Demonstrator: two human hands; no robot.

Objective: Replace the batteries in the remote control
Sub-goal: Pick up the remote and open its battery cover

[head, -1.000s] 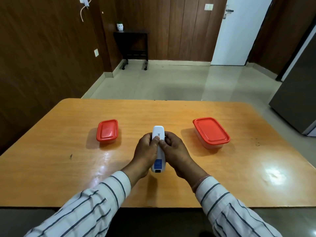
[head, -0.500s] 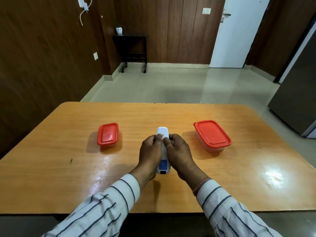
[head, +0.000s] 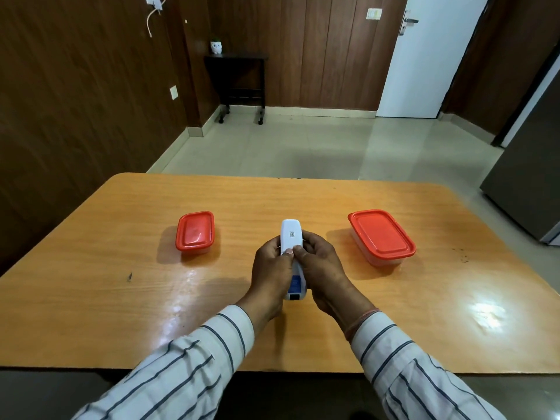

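As a second ago, both hands (head: 298, 268) around the white remote (head: 291, 237), thumbs now together.

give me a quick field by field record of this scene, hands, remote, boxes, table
left hand: gripping remote, thumb on its back
right hand: gripping remote, thumb on its back
remote control: white, back side up, held between both hands, cover looks closed
small red-lidded box: on table, left of hands, closed
large red-lidded box: on table, right of hands, closed
table: wooden, glossy
batteries: none visible
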